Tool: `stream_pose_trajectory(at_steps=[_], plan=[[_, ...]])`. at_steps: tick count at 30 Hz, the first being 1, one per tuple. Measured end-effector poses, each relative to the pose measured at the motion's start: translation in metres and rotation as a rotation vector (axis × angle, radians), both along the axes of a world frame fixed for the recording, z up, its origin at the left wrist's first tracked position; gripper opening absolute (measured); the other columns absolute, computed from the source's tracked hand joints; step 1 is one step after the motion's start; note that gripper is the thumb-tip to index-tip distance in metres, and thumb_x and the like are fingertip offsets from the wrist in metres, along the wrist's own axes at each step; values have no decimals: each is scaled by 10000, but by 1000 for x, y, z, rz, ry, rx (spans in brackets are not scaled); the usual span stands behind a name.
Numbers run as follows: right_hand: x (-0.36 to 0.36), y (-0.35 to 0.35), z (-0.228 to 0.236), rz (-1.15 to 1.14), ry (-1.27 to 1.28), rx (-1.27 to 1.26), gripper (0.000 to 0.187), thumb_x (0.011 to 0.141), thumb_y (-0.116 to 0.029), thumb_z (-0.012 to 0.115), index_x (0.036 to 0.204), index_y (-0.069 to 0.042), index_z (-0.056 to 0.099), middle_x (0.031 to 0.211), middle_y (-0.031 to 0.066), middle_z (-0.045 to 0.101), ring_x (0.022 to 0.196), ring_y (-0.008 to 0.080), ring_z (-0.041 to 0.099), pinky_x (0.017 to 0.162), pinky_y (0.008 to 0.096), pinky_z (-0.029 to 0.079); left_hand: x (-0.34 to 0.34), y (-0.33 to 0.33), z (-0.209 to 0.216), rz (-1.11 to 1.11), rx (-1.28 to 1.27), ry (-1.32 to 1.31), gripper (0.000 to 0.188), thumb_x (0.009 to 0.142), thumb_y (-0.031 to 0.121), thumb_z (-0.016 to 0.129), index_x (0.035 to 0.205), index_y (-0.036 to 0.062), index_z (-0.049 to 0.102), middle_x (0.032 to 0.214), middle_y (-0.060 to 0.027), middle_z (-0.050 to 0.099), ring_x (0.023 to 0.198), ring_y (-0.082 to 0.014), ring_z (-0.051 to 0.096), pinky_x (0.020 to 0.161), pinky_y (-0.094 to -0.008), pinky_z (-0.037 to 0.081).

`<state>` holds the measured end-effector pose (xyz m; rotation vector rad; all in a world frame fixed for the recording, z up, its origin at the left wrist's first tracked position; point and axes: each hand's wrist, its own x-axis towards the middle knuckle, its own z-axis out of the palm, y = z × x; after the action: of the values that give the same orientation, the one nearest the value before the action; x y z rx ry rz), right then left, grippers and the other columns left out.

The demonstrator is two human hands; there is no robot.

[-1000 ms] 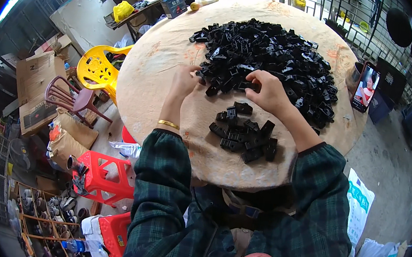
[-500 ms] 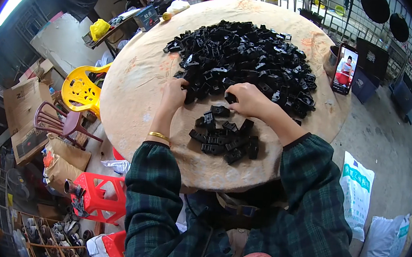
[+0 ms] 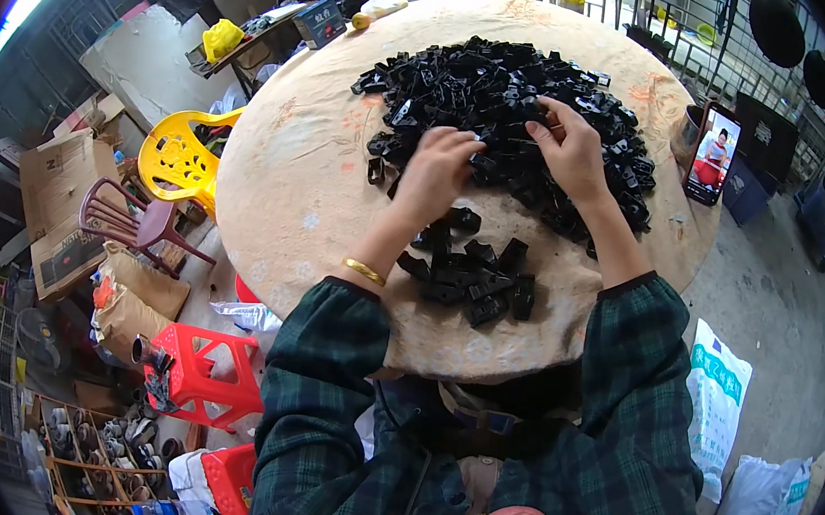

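Observation:
A big heap of small black plastic parts (image 3: 451, 81) covers the far half of the round table. My right hand (image 3: 574, 159) is over the heap's right side, its thumb and fingers pinched round a black plastic part. My left hand (image 3: 431, 179), with a gold bangle at the wrist, is at the heap's near edge. Its fingers are bent and smeared by motion, so whether they hold anything cannot be made out. Closer to me, just right of my left wrist, lies a smaller group of the same black parts (image 3: 489, 291).
A pale patterned cloth (image 3: 272, 203) covers the table. At its right edge a phone (image 3: 713, 153) leans upright against a metal cup (image 3: 685, 130). To the left stand a yellow chair (image 3: 182, 158), a maroon chair (image 3: 149, 225) and a red stool (image 3: 204, 371). White sacks (image 3: 714, 400) are at the right.
My right hand has moved up and right onto the heap. My left hand has shifted right and towards the middle, off the heap's left edge. The view has turned slightly.

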<state>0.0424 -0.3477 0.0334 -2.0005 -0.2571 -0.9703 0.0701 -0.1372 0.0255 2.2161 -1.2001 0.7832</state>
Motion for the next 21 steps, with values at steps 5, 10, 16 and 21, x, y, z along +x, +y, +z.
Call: stream_pose_trajectory(at_steps=[5,10,16,21], plan=[[-7,9,0,64,27,-46,314,798,-93,667,1090,1,601,826,107,618,652,147,591,607,259,488,2,-16,-7,-11,123,183,354,715,-1,642,1063,62,633,1064,-106,604,1046,-301,507,931,-380,414],[-13,29,-4,255,-60,-226,363,765,-18,625,1125,-14,576,937,157,610,794,273,624,674,312,508,7,-8,-11,-43,67,63,209,690,48,680,896,43,641,902,-124,568,890,-316,521,792,-384,449],[-16,29,-5,359,-21,-196,353,777,15,621,1127,-3,583,950,135,615,828,241,626,723,298,506,-19,-4,18,-131,-501,825,250,738,16,719,940,-40,584,765,-74,638,644,-95,604,544,-224,479],[-23,40,-3,467,93,53,343,809,9,625,1149,-2,583,962,91,619,828,145,612,734,256,505,-19,11,21,-245,-694,1045,272,758,0,704,1002,-41,592,833,-66,658,713,-99,620,643,-221,523]])
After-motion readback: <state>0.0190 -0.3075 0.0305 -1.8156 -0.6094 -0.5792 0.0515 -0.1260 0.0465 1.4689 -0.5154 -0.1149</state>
